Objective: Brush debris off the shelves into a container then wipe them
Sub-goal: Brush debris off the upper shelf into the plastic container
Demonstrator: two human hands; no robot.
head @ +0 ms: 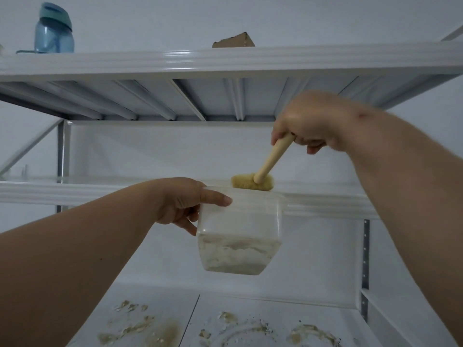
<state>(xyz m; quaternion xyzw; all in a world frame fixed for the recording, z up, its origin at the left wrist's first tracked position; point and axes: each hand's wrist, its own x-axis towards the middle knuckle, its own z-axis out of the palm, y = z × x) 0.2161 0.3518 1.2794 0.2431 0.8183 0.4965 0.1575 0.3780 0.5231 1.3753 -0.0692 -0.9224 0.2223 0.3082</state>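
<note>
Holding a clear container (pixel 239 231), part-filled with pale debris, in the left hand (pixel 184 204), grip curled round its rim, just under the middle shelf (pixel 75 192) edge. Gripping a wooden brush (pixel 260 175) in the right hand (pixel 310 121), bristles on that shelf above the container.

a clear plastic container (pixel 240 231) sits just below the middle white metal shelf's edge (pixel 75 192), with a wooden-handled bristle brush (pixel 253 181) above it on that shelf. a blue plastic bottle (pixel 53 30) stands left on the top shelf (pixel 225 62) (a brown cardboard piece (pixel 234 41) right of it). tan crumbly debris (pixel 140 326) lies on the bottom shelf (pixel 250 301).
</note>
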